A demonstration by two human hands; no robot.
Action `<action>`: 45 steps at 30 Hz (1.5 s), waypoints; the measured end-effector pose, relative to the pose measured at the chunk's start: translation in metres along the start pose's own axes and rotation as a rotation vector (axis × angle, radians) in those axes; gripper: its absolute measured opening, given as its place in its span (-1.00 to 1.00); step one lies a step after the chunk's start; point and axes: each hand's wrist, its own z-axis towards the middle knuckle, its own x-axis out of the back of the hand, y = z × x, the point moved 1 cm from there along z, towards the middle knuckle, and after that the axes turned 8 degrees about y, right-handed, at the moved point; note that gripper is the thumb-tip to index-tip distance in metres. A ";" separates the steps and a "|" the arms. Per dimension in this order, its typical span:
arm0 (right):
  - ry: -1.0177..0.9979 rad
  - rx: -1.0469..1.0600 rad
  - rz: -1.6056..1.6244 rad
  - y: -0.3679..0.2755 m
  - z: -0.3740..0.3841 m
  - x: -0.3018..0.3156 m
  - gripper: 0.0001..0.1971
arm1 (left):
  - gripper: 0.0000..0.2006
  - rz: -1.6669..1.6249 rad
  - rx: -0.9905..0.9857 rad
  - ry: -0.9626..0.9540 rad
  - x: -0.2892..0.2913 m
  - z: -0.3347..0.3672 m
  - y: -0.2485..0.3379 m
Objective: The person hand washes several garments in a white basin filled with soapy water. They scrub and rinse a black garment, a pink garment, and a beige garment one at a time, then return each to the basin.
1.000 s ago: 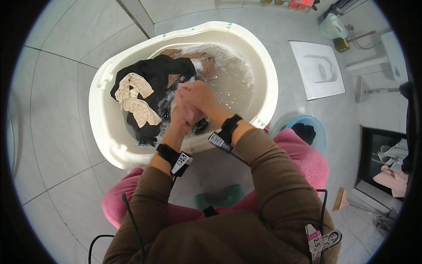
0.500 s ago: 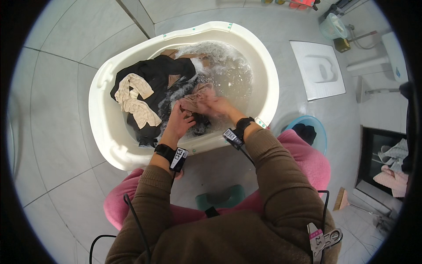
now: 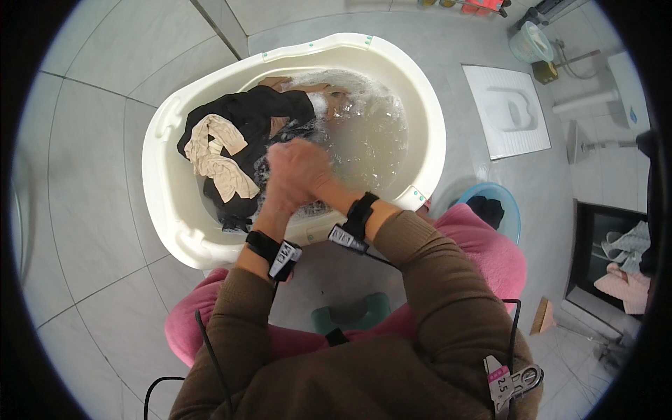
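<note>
My right hand (image 3: 308,166) is closed and pressed against my left hand (image 3: 281,196) above the near side of the white tub (image 3: 432,133). Motion smears the fingers. A dusty pink cloth, plain half a second ago, is bunched between the two hands and almost wholly hidden now. Just beyond them, black clothing (image 3: 238,112) lies in a wet heap in the tub's left half. A beige garment (image 3: 227,175) rests on top of that heap. Foamy, cloudy water (image 3: 367,140) fills the right half, with brown fabric (image 3: 336,105) partly sunk at the far side.
By my right knee stands a blue basin (image 3: 514,217) with dark cloth (image 3: 485,211) inside. Farther right, a squat toilet (image 3: 514,112) is set in the tiled floor. A green stool (image 3: 353,315) is beneath me. A small broom (image 3: 542,315) lies at the lower right.
Both hands have come together, with my right hand moving left over the left one. The pink cloth, spread at the water before, is now gathered up between them.
</note>
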 end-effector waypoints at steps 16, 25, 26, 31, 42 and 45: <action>-0.506 -0.255 0.106 0.143 -0.033 -0.016 -0.43 | -0.43 0.151 0.058 0.291 0.013 0.013 0.002; 0.273 0.558 0.300 -0.010 -0.014 -0.016 -0.85 | -0.58 -0.039 -0.074 -0.301 0.027 0.033 0.023; 0.221 0.383 0.257 -0.009 -0.012 -0.012 -0.84 | -0.60 -0.011 -0.073 -0.194 0.022 0.029 0.017; 0.137 -0.065 -0.003 0.051 0.016 0.020 -0.70 | -0.66 0.189 -0.111 0.144 -0.016 0.001 -0.027; -0.113 -0.567 -0.063 0.210 -0.055 0.004 -0.37 | -0.39 0.446 -0.082 0.442 0.033 0.026 -0.016; -0.258 -0.510 0.285 0.192 -0.060 -0.020 -0.45 | -0.33 0.563 0.069 0.316 0.039 0.029 -0.029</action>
